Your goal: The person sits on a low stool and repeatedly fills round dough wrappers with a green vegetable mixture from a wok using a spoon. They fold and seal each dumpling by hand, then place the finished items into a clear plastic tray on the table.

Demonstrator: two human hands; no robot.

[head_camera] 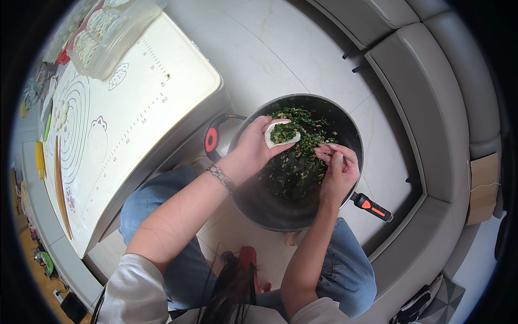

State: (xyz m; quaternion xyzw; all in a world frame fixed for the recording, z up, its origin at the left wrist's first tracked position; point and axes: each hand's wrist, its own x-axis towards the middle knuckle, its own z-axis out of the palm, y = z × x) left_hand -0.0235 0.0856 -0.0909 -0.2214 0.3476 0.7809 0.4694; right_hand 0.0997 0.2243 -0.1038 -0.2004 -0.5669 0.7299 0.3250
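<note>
My left hand (255, 139) cups a round white dough wrapper (268, 137) over the pan. A mound of chopped green filling (283, 133) lies on the wrapper, and its edge curls up around the mound. My right hand (341, 170) is to the right, above the pan's right side, with its fingers pinched around a thin utensil mostly hidden by the hand. Below both hands is a deep dark wok (259, 202) holding loose chopped greens with yellowish bits (297, 116). The wok has a black and orange handle (372, 206) and a red-centred side handle (211, 139).
On my left, a table with a printed dough mat (133, 162) carries a wooden rolling pin (60, 186), small dough balls (61, 115), a flat wrapper (98, 137) and a plastic container (117, 44) of formed dumplings. A grey sofa (412, 109) curves along the right.
</note>
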